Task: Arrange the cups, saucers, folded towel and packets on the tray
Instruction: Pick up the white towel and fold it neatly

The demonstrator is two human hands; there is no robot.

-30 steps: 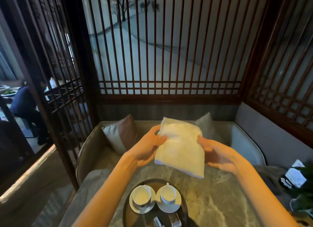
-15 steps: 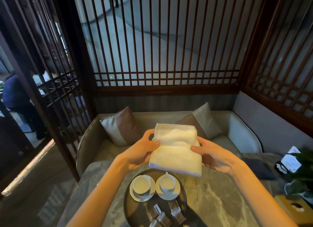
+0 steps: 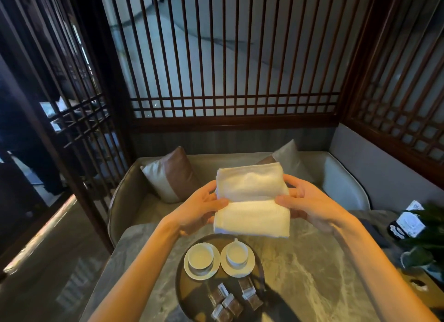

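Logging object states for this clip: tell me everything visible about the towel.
The towel is cream-white terry cloth, folded into a thick rectangle with a crease across its middle. It is held in the air over the far edge of the tray, touching nothing else. The left hand grips its left edge and the right hand its right edge, thumbs on top.

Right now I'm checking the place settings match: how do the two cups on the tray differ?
The left cup looks wider and shows no handle from here, while the right cup looks narrower with its handle pointing away toward the towel. The left cup's saucer sits nearer the tray rim; the right cup's saucer sits more central. Both are pale, upright, and on matching saucers.
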